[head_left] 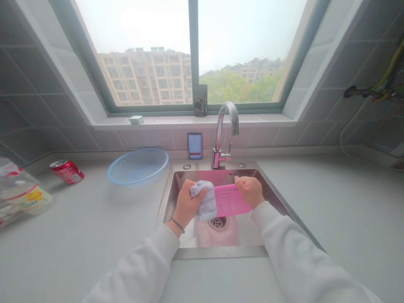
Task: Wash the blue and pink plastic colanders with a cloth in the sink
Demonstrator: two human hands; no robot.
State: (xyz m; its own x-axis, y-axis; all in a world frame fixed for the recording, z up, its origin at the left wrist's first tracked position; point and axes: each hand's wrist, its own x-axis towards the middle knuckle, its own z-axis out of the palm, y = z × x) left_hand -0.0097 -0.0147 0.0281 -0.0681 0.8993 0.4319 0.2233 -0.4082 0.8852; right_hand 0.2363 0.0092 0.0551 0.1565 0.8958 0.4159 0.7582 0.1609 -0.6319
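Observation:
Over the steel sink my left hand is closed on a pale blue and white cloth, which presses against the left end of a pink perforated basket. My right hand grips the basket's right end and holds it above the drain. The chrome faucet stands behind the sink; no water is visible running from it.
A blue plastic colander sits on the counter left of the sink. A red drink can lies on its side further left, next to a plastic bag. A small card leans on the backsplash. Cables hang at the right wall.

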